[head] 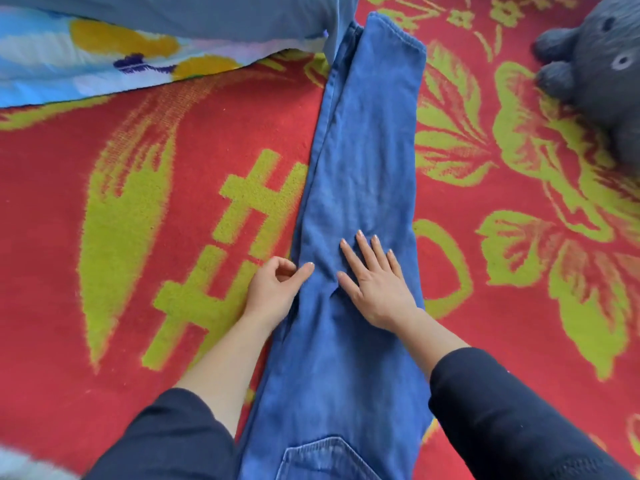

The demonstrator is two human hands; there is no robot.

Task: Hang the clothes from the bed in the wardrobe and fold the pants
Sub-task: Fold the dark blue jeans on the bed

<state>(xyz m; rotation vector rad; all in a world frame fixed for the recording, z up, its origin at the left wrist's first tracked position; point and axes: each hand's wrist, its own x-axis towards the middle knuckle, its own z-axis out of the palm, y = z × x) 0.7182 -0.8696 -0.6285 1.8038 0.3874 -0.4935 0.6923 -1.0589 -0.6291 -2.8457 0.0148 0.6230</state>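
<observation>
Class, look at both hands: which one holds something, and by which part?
The left hand pinches the jeans at their left edge, mid-leg; the right hand only presses flat on them.

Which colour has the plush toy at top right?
The fuzzy plush toy is dark grey; head view.

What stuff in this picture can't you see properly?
- Pants: the waist is cut off by the bottom edge of the head view. Only part of a pocket shows.
- Grey plush toy: cut off by the right edge.
- Left hand: whether its curled fingers pinch the cloth is unclear.
- Bottom-left corner: a pale thing, too blurred to name.
- Wardrobe: out of view.
</observation>
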